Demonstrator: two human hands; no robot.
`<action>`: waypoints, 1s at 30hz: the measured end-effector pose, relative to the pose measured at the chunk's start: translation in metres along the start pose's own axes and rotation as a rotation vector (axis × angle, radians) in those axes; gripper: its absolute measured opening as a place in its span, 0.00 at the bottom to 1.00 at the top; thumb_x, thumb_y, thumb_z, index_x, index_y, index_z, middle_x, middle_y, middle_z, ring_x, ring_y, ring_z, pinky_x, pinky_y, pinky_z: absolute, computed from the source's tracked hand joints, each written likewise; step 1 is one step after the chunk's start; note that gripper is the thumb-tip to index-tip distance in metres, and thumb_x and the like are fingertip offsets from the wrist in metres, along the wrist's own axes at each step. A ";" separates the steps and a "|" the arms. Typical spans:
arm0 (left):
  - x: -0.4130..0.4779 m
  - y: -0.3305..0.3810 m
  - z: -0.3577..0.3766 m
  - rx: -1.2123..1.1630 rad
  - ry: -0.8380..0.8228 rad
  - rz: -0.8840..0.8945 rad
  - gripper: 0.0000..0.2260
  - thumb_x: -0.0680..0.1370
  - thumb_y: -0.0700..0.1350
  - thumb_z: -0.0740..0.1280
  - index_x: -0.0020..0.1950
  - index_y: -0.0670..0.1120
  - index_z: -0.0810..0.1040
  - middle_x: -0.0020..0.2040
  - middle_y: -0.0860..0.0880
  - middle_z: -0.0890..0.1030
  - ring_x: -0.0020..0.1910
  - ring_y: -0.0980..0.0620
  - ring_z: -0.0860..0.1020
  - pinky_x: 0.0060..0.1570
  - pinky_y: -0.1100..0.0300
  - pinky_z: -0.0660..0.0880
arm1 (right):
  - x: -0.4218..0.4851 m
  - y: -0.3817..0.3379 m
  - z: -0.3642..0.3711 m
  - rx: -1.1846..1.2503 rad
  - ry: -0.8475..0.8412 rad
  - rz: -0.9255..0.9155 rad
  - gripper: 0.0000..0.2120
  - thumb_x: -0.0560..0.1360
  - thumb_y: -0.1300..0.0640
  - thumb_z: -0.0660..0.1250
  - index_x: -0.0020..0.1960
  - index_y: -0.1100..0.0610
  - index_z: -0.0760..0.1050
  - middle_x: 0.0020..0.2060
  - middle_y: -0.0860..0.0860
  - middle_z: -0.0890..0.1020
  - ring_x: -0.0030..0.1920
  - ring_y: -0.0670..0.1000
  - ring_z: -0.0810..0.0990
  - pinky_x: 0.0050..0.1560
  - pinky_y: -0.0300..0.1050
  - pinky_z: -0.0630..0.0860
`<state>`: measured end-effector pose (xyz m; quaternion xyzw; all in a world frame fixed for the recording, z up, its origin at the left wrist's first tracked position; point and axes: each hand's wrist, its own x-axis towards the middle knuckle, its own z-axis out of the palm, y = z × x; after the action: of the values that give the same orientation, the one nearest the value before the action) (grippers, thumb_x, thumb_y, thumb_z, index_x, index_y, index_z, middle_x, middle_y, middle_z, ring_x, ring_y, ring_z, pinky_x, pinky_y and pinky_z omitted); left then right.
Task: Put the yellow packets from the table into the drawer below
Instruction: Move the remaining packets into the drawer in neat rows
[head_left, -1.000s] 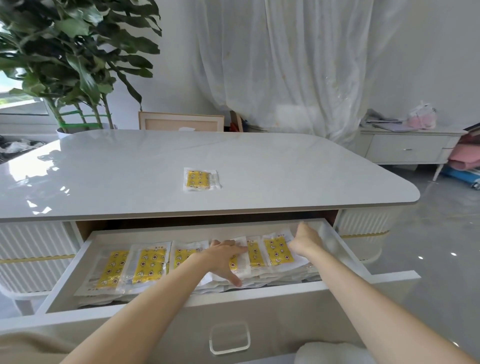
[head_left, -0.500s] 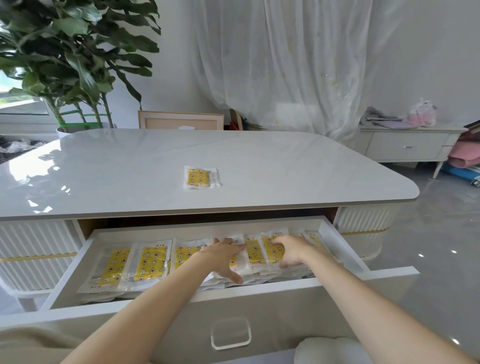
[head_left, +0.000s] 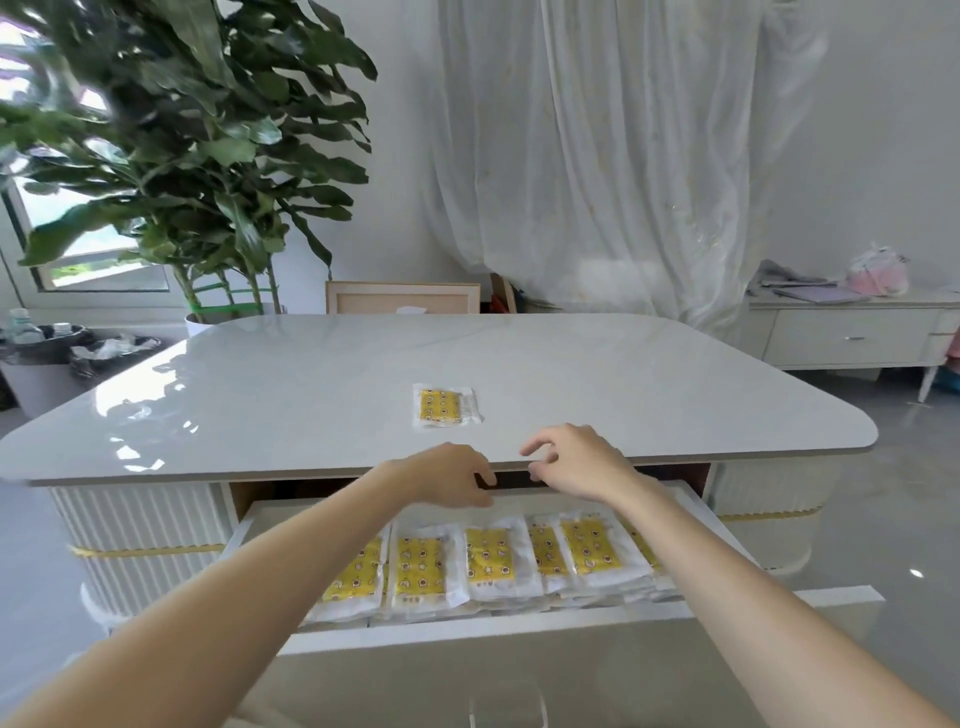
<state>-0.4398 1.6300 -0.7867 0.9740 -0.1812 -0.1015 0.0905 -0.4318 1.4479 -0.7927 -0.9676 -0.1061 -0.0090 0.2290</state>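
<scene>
My left hand (head_left: 447, 475), my right hand (head_left: 576, 462): now raised off the clear-wrapped yellow packets (head_left: 488, 561) in the open white drawer (head_left: 519, 626), fingers loosely curled, holding nothing.

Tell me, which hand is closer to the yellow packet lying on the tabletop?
Left, narrowly. The left hand is at the near edge of the table, straight in front of the packet; the right hand is off to the packet's right.

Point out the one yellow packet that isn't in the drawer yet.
The lone packet lying flat on the table, just beyond the left hand and right hand. The other packets lie in a row inside the open drawer below.
</scene>
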 end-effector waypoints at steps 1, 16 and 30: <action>-0.001 -0.006 -0.005 -0.022 0.038 -0.026 0.18 0.79 0.51 0.62 0.68 0.49 0.72 0.65 0.50 0.75 0.64 0.50 0.72 0.63 0.57 0.69 | 0.003 -0.005 0.001 0.030 0.036 -0.008 0.13 0.76 0.54 0.63 0.60 0.47 0.77 0.55 0.48 0.81 0.53 0.49 0.80 0.51 0.45 0.76; 0.037 -0.076 -0.011 -0.161 0.155 -0.276 0.30 0.80 0.50 0.57 0.79 0.49 0.47 0.74 0.41 0.63 0.72 0.40 0.61 0.69 0.47 0.62 | 0.094 -0.045 0.054 -0.018 -0.117 -0.113 0.28 0.81 0.45 0.54 0.78 0.48 0.51 0.78 0.47 0.50 0.78 0.52 0.50 0.74 0.61 0.46; 0.017 -0.086 -0.010 -0.499 0.290 -0.298 0.19 0.77 0.43 0.63 0.69 0.47 0.73 0.68 0.47 0.73 0.66 0.49 0.70 0.60 0.61 0.67 | 0.073 -0.043 0.063 -0.040 -0.056 -0.214 0.21 0.81 0.46 0.52 0.73 0.43 0.63 0.73 0.50 0.66 0.73 0.53 0.62 0.73 0.51 0.59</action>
<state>-0.3927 1.7041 -0.7986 0.9419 0.0085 -0.0152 0.3355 -0.3711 1.5284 -0.8247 -0.9550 -0.2150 -0.0087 0.2043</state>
